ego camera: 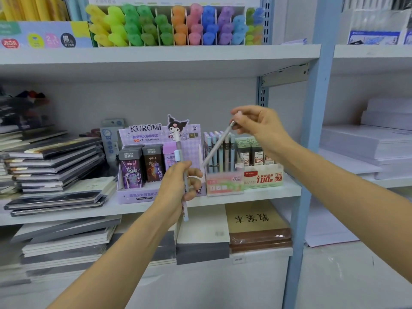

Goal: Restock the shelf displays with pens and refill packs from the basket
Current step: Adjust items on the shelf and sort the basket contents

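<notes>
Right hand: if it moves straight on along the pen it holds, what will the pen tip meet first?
Probably the Fruit Soda pen box, at its left edge; depth is unclear, so perhaps the fingers of the left hand instead.

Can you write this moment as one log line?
left hand: holds blue pen upright | right hand: pinches pale pen by its top, tilted, tip near Fruit Soda pen box
</notes>
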The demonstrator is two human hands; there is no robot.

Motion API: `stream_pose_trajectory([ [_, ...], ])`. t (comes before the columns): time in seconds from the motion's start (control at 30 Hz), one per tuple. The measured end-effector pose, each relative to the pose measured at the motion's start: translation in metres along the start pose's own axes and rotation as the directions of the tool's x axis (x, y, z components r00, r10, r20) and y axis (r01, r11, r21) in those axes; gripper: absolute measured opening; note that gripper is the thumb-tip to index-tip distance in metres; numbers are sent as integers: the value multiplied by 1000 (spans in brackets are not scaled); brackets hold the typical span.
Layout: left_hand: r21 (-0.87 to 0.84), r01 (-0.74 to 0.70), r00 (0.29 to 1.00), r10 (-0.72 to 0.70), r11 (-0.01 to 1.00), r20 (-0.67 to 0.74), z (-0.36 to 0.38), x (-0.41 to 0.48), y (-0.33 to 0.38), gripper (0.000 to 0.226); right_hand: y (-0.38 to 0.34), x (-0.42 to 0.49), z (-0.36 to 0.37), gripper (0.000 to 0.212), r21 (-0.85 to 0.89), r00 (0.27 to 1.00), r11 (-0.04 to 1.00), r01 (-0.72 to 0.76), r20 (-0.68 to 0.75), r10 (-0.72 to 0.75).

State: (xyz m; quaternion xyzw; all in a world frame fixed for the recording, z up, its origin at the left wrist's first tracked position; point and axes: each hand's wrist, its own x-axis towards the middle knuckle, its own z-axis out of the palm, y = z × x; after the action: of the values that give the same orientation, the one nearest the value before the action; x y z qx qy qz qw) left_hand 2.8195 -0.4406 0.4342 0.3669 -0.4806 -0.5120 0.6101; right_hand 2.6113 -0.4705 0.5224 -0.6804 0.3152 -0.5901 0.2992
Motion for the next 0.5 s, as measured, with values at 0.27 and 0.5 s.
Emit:
stream_pose_trajectory([
  [0.27, 120, -99, 987, 82, 988, 140, -6, -6, -6, 29, 14, 17, -3, 17, -399, 988, 906, 144, 10, -153],
  [0.5, 164, -42, 991, 20, 986, 132, -9, -6, -7, 27, 33, 15, 16, 14, -453, 980, 872, 185, 153, -128],
])
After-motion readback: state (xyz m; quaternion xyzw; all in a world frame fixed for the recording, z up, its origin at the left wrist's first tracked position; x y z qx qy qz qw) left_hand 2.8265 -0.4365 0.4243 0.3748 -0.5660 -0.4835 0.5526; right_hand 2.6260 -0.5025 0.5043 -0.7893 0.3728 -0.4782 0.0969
